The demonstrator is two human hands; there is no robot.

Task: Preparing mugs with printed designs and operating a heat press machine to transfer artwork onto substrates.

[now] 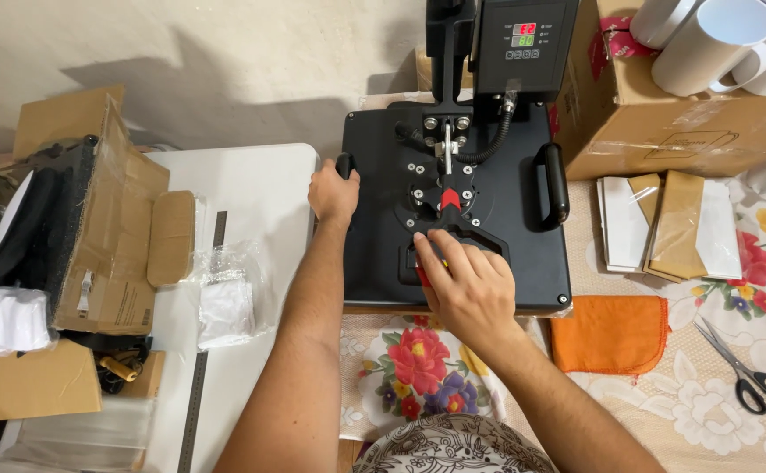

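Floral tablecloth [418, 359] underlies black heat press [383, 254]; white table [251, 193] beside.

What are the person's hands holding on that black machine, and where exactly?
The left hand grips the side handle on the left edge of the black heat press. The right hand rests on its red-gripped lever at the front end.

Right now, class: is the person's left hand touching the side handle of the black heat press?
Touching. The head view shows the left hand wrapped around the side handle at the left edge of the heat press, no gap visible.
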